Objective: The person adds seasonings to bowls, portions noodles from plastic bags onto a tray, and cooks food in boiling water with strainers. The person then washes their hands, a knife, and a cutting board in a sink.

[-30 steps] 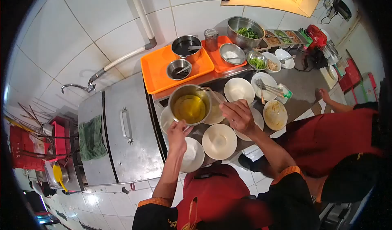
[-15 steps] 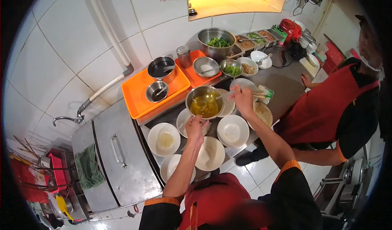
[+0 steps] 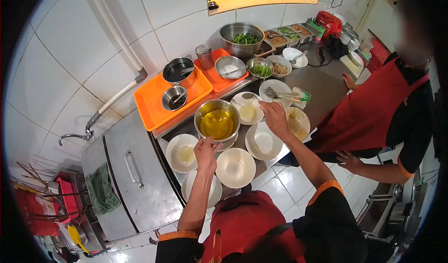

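Observation:
My left hand [image 3: 205,153] is closed on the near rim of a steel bowl [image 3: 201,131] of clear yellow liquid that looks like oil. The bowl is held above the counter, partly covering a white bowl beneath it. In my right hand [image 3: 274,117] is a metal spoon [image 3: 248,96], its head over a white bowl [image 3: 238,115] with a little yellow liquid inside. More white bowls surround my hands: one with pale liquid [image 3: 173,153], a cream one [image 3: 236,169] in front, one [image 3: 263,141] below my right hand, and one [image 3: 210,195] partly behind my left forearm.
Orange trays [image 3: 151,118] with steel containers of dark liquid stand behind. Further along are a large bowl of greens [image 3: 242,39] and several ingredient tubs. A co-worker in a red apron [image 3: 368,109] stands at the right. A steel lid [image 3: 154,169] lies left.
The spoon has come out of the steel bowl and is now over the white bowl to its right. The steel bowl shifts slightly left in view.

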`<act>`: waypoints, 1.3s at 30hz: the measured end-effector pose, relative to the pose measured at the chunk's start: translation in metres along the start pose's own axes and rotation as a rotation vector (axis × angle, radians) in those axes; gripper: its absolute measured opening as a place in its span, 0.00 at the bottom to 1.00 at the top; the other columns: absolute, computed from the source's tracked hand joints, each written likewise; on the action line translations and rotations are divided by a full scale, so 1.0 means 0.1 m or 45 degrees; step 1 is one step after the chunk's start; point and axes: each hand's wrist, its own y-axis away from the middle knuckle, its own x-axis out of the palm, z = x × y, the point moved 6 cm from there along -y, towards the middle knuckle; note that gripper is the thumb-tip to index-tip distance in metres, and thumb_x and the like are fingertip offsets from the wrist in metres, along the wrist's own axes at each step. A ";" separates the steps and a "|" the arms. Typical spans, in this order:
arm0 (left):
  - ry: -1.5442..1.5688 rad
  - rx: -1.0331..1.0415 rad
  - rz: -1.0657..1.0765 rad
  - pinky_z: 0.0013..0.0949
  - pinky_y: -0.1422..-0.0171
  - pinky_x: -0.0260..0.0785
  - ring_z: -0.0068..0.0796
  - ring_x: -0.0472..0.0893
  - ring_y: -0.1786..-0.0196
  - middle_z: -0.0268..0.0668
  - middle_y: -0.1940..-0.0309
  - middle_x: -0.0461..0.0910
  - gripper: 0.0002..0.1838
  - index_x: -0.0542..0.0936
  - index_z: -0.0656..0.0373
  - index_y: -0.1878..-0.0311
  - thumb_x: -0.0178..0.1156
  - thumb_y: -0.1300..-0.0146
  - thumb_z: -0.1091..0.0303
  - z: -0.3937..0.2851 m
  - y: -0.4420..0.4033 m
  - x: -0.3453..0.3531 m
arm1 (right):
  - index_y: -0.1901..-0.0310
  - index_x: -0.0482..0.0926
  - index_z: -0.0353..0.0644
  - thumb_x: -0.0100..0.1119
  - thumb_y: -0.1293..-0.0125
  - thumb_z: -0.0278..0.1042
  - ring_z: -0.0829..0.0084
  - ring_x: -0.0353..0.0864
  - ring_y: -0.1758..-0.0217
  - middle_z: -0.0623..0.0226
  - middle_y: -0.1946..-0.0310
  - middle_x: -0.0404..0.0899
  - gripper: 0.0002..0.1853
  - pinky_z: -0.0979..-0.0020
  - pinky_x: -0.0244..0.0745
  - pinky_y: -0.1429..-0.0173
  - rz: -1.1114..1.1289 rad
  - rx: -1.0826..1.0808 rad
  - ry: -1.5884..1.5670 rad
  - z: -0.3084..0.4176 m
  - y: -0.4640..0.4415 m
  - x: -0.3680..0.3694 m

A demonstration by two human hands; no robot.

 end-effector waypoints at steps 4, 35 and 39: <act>-0.007 -0.028 0.038 0.34 0.57 0.78 0.20 0.73 0.72 0.32 0.74 0.71 0.05 0.71 0.59 0.73 0.54 0.40 0.74 0.05 0.10 0.08 | 0.58 0.77 0.37 0.56 0.40 0.26 0.62 0.76 0.66 0.61 0.68 0.79 0.09 0.64 0.68 0.59 -0.175 -0.100 -0.078 0.49 -0.05 -0.37; -0.144 -0.118 0.282 0.37 0.51 0.77 0.18 0.74 0.69 0.30 0.74 0.72 0.07 0.71 0.57 0.74 0.52 0.39 0.75 0.07 0.33 -0.03 | 0.59 0.78 0.38 0.53 0.40 0.30 0.65 0.76 0.58 0.61 0.62 0.79 0.10 0.62 0.65 0.50 0.178 0.119 0.342 0.60 1.25 -0.38; -0.129 -0.128 0.293 0.38 0.52 0.77 0.19 0.74 0.68 0.31 0.73 0.73 0.08 0.70 0.57 0.75 0.52 0.39 0.75 0.12 0.40 -0.12 | 0.59 0.78 0.39 0.51 0.38 0.28 0.68 0.78 0.68 0.59 0.65 0.82 0.08 0.70 0.71 0.59 -0.344 1.282 -0.315 0.14 1.38 -0.75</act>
